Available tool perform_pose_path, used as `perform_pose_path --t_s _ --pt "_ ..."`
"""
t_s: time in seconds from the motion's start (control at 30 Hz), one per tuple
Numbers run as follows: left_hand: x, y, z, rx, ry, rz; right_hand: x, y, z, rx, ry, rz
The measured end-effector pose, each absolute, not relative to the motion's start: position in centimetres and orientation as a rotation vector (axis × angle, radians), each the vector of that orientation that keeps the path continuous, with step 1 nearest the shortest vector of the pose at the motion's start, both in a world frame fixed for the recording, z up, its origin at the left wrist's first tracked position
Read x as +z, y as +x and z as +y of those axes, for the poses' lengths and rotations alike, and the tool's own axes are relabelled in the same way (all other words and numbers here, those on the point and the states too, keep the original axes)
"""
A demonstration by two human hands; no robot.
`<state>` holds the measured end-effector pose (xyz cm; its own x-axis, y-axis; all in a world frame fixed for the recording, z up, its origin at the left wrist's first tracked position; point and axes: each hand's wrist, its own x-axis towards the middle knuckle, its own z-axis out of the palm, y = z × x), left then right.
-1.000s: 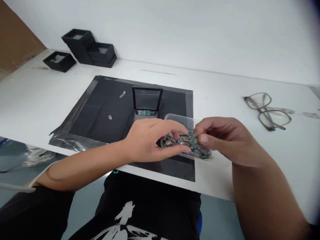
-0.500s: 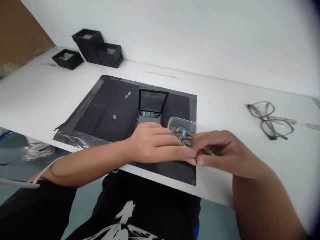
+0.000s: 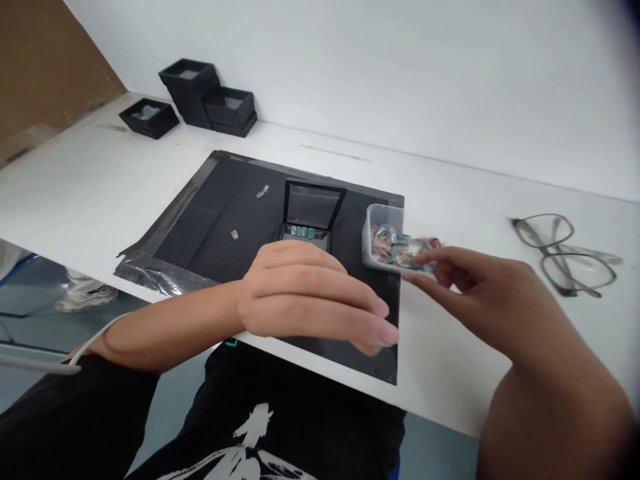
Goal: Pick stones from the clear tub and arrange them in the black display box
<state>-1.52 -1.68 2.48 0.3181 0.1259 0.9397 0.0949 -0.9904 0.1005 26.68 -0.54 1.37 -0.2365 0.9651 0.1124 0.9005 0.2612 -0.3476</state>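
My left hand hovers over the near part of a black mat, fingers stretched together and pointing right. Whether its fingertips hold anything small is hidden. My right hand reaches left and pinches the near rim of a clear plastic container filled with several small colourful pieces. Behind my left hand stands a small black box with its lid up and a row of green pieces inside.
Two small metal pieces lie on the mat. A pair of glasses rests on the white table at the right. Black boxes sit at the back left by the wall. The table's front edge runs under my forearms.
The clear container has moved away from the table's front edge to the mat's right edge, with my right hand on it. My hands have parted; the left has drawn back toward me.
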Motion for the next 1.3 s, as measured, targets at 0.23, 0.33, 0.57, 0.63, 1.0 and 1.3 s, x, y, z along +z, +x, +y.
perform_pose_path --t_s 0.23,0.33,0.57,0.63,1.0,1.3 --pt "1.5 0.0 -1.2 1.968 2.063 0.253 1.2 26.5 0.4 -0.173 -1.746 -2.069" --pt "1.2 0.2 -1.7 1.973 1.966 0.334 1.3 25.1 -0.3 -0.055 -1.493 -2.017" --pt "1.8 0.0 -2.2 1.552 1.866 0.42 0.9 20.6 -2.9 0.874 -0.831 -1.899" --pt "1.6 0.2 -1.9 1.409 1.85 0.415 0.8 20.0 -3.3 1.015 -0.714 -1.851" --pt "0.5 0.4 -1.7 1.086 1.834 0.317 0.3 20.5 -2.9 1.548 -0.556 -1.637" --pt "-0.7 -0.3 -1.1 1.556 2.725 0.379 0.6 21.3 -2.3 1.827 -0.686 -1.617"
